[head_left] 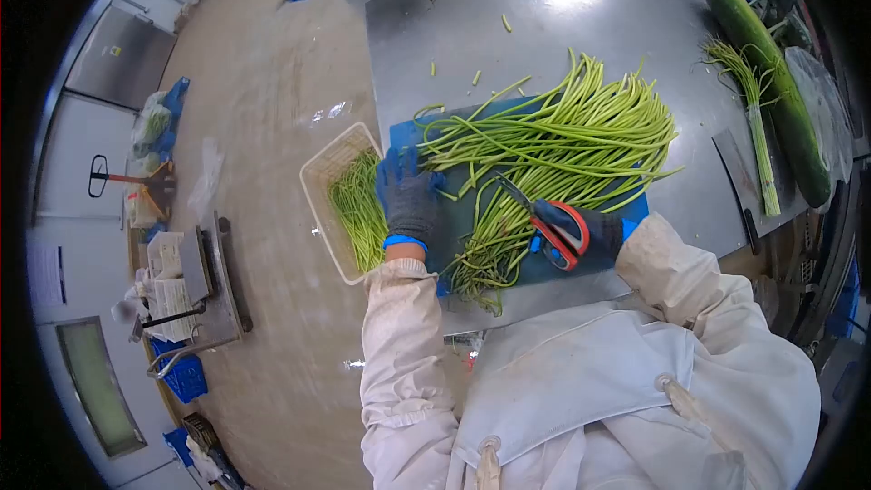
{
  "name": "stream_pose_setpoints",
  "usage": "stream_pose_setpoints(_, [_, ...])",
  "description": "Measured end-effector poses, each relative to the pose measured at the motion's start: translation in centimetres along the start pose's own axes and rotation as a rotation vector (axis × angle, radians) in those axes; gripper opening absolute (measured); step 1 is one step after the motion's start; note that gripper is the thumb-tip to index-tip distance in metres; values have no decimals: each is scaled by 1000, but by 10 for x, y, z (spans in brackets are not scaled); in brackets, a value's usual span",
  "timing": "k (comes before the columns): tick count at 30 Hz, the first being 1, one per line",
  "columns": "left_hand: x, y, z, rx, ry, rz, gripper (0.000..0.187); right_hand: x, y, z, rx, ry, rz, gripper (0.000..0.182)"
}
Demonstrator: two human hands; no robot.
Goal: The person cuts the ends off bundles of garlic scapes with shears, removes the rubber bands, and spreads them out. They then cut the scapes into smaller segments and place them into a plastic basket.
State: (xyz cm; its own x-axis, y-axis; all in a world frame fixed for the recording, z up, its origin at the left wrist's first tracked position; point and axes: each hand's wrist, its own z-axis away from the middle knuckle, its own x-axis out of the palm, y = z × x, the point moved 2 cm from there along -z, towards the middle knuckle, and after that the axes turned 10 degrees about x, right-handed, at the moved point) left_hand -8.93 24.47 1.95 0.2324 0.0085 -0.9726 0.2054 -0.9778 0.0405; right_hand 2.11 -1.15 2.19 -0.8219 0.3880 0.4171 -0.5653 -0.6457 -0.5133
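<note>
Your right hand (594,234) grips the scissors (544,218) by their red handles near the front edge of the blue board (635,209), blades parted and pointing up and left into the stems (553,141). Your left hand (408,200) lies spread and flat at the board's left edge, fingers wide, holding nothing that you can see, just beside the crate (319,183) that sits off the table's left edge with cut pieces in it.

The stems fan from the board's front-left corner out to its far right edge, and their tips run past the board onto the bare table (590,45).

The main risk is the gap between blades and left hand: the tips aim toward your gloved fingers, and if you gather stems while closing the blades you could nip the glove. Keep the left hand behind the cut line.

The loose bunch near the front edge already hangs over the table's front edge; a sweep of your sleeve could push it to the floor.

The crate seems to stand free beside the table rather than on it. A hard push of cut pieces may miss it or knock it.

Stems lie crossed, so a cut may catch uneven lengths. At the table's right edge a knife (737,183) lies beside a small bundle (753,118) and a cucumber (771,73); mind your right elbow there.
</note>
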Motion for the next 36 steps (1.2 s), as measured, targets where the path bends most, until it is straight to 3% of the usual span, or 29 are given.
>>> stream_pose_setpoints(1, [3,-4,-1,4,1,-2,25,-1,1,-7,-16,-29,-173,52])
stream_pose_setpoints(4, [1,-13,0,-35,48,-107,24,-1,-20,-16,-81,-48,-145,51])
stream_pose_setpoints(6, [2,-19,9,-14,45,-9,32,-10,-35,-27,-136,-122,-190,51])
stream_pose_setpoints(9, [-2,-21,28,-23,87,93,33,-18,-49,-43,-119,-23,-322,53])
stream_pose_setpoints(13, [-20,-19,55,-62,194,198,34,-20,-47,-45,-116,-56,-348,53])
stream_pose_setpoints(15, [-34,-9,61,-95,304,276,31,-20,-40,-35,-171,-12,-242,51])
stream_pose_setpoints(19, [-42,27,53,-39,270,528,31,-35,-19,-14,-104,-22,-84,51])
stream_pose_setpoints(21, [-31,43,40,37,-18,682,31,-29,-18,4,-139,-65,-49,49])
stream_pose_setpoints(22, [-26,46,30,162,-75,542,32,-24,-18,13,-179,1,-21,48])
stream_pose_setpoints(26, [0,18,-4,195,-2,299,24,-27,-6,27,-338,124,88,45])
stream_pose_setpoints(28, [23,-8,-6,40,96,645,21,-32,-1,29,-440,168,146,44])
stream_pose_setpoints(29, [17,-5,-5,44,89,642,21,-37,4,30,-364,81,90,43])
stream_pose_setpoints(31, [-2,11,2,-103,-113,761,21,-45,16,29,-211,-90,-20,44])
stream_pose_setpoints(32, [-17,26,7,-97,-119,758,21,-45,27,21,-198,-55,-33,47])
stream_pose_setpoints(34, [-40,60,23,-46,-284,291,25,-22,15,33,-132,-76,112,49])
stream_pose_setpoints(36, [-34,69,41,-102,-227,286,28,1,8,28,67,-64,303,56])
